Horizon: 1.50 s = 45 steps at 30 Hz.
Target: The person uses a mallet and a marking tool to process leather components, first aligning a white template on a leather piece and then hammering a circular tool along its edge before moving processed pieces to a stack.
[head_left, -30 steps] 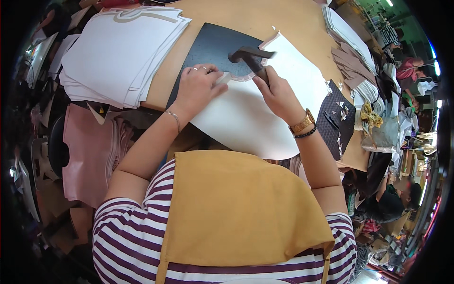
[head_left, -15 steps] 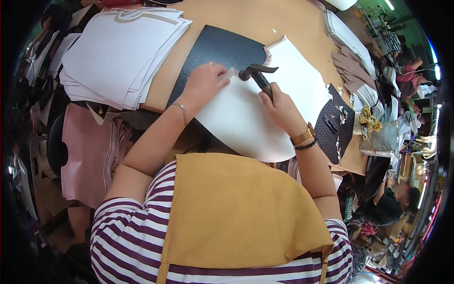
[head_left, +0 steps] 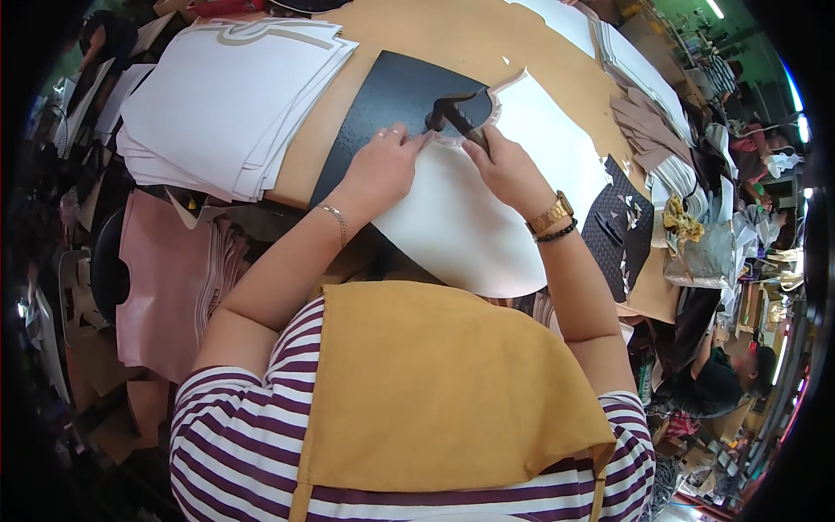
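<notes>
My left hand (head_left: pixel 383 170) has its fingers closed on the narrow turned edge of a large white sheet piece (head_left: pixel 461 226), at the inner curve of its cutout. My right hand (head_left: pixel 506 170) grips the handle of a dark hammer (head_left: pixel 452 111), whose head is just right of my left fingertips, over that curved edge. The white piece lies partly on a black board (head_left: pixel 357 126), and its lower part reaches toward my apron. A thin pale folded strip shows along the cutout's edge. Whether the hammer head touches it I cannot tell.
The tan tabletop (head_left: pixel 417 26) holds stacked white sheets (head_left: pixel 217 104), brown strips (head_left: pixel 639 130), a dark textured piece with scraps (head_left: pixel 613 226) and a yellow crumpled bundle (head_left: pixel 683 217). Pink pieces (head_left: pixel 165 278) are at left. Co-workers (head_left: pixel 713 374) are at the right and far left.
The hammer and my right hand have moved up and left since half a second ago, after shifting down and right before that. My left hand has shifted slightly right along the edge.
</notes>
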### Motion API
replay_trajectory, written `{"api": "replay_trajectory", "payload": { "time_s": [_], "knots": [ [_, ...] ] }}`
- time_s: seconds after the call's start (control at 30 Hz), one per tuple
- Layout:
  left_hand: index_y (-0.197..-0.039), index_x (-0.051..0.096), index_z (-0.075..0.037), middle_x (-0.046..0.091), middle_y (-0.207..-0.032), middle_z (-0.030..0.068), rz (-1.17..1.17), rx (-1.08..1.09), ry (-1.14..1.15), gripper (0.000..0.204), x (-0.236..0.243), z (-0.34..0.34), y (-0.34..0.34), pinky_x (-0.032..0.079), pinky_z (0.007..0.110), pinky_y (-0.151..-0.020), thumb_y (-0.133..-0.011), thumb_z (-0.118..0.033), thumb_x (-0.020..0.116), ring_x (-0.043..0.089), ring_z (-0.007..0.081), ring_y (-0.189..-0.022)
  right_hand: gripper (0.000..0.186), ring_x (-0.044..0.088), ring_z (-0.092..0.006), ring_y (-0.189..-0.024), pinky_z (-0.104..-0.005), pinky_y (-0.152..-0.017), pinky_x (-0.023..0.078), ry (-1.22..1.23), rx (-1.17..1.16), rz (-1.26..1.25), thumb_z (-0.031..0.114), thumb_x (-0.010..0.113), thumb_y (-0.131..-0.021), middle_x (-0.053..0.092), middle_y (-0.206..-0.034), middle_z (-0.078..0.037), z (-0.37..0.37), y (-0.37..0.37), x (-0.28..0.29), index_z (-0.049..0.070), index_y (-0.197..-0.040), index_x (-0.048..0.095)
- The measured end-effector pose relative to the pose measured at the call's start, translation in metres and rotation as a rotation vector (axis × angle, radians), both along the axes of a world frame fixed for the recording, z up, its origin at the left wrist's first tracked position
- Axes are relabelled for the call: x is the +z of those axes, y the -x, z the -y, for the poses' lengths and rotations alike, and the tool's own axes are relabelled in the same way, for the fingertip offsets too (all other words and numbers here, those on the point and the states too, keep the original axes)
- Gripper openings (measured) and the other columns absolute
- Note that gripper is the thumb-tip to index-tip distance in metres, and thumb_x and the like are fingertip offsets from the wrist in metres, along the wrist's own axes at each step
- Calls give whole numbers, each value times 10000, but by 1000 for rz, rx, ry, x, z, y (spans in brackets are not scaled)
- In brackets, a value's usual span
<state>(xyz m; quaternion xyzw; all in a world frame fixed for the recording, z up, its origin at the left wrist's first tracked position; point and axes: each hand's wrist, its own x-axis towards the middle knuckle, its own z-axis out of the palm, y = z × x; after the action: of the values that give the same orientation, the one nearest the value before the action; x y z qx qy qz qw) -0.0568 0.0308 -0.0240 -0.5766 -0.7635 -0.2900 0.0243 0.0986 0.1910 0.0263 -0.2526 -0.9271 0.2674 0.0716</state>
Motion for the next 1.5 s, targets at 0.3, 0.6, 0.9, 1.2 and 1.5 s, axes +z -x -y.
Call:
{"api": "replay_trajectory", "payload": {
  "time_s": [0.3, 0.6, 0.9, 1.2, 1.5],
  "knots": [
    [-1140, 691, -37, 619, -1019, 168, 128, -29, 50, 274, 9, 18, 7, 518, 431, -859, -887, -116, 619, 627, 364, -931, 328, 634, -458, -810, -490, -698, 494, 89, -42, -17, 309, 546, -998, 655, -851, -280, 10, -2, 12, -14, -1045, 517],
    [-1138, 691, -41, 639, -1027, 145, 288, -48, 129, 275, 17, 36, 18, 520, 402, -833, -877, -109, 637, 641, 340, -947, 311, 635, -451, -757, -498, -671, 504, 88, 81, -41, 297, 572, -984, 660, -791, -237, 29, -3, 8, -3, -1037, 509],
    [-1089, 704, -22, 651, -958, 143, 394, -23, 161, 224, 22, 52, 20, 524, 395, -830, -890, -105, 645, 654, 325, -938, 288, 628, -437, -712, -495, -631, 495, 95, 153, -49, 288, 576, -985, 648, -751, -226, 38, -5, 9, 15, -1007, 487],
    [-1057, 708, 9, 612, -850, 124, 485, -34, 79, 194, 18, 72, 19, 503, 345, -742, -884, -70, 667, 617, 289, -782, 315, 634, -450, -756, -512, -683, 503, 13, 181, 51, 327, 588, -973, 652, -787, -246, 30, -3, 13, 19, -979, 519],
    [-1045, 702, 23, 606, -853, 135, 422, -46, 42, 192, 20, 71, 16, 492, 354, -699, -884, -75, 668, 616, 290, -763, 365, 654, -443, -805, -485, -733, 512, -128, -267, -33, 353, 540, -998, 665, -821, -259, -77, -2, 1, -12, -1000, 561]
  ]
}}
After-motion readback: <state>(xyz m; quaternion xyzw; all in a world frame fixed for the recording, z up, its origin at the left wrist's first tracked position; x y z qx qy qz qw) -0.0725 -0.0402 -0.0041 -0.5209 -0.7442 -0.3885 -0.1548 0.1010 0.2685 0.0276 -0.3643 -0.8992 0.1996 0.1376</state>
